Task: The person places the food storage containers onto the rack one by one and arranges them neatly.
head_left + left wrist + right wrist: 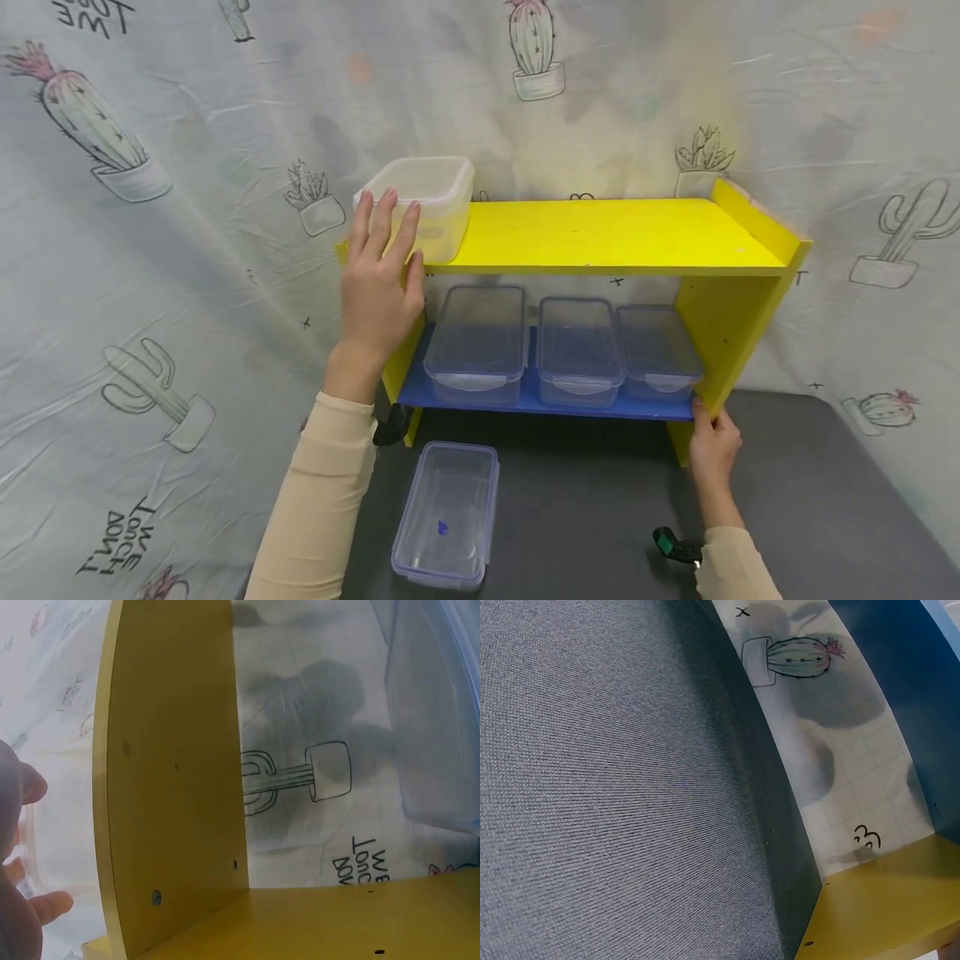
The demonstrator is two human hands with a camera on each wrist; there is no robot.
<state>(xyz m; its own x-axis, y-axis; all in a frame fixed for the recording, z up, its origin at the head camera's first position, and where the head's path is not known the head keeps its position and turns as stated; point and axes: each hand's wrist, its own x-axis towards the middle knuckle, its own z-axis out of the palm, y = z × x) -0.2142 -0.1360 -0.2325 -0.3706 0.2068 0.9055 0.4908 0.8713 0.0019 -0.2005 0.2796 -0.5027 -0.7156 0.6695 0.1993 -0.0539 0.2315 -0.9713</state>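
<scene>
A yellow shelf unit (600, 237) with a blue lower board (420, 383) stands on a dark table. On its top, at the left end, sits a clear food container (446, 221) with a whitish lid. My left hand (377, 292) is at the front of that container, fingers extended upward; whether they press on it I cannot tell. In the left wrist view, spread fingers (51, 906) show beside the yellow board. My right hand (714, 450) grips the shelf unit at its lower right front corner, where the blue board meets the yellow side.
Three lidded clear containers stand on the blue board: a large one (480, 337), a middle one (579, 342) and a right one (660, 346). Another container (453, 517) with a small blue spot lies on the table (570, 508). A cactus-print curtain (225, 275) hangs behind.
</scene>
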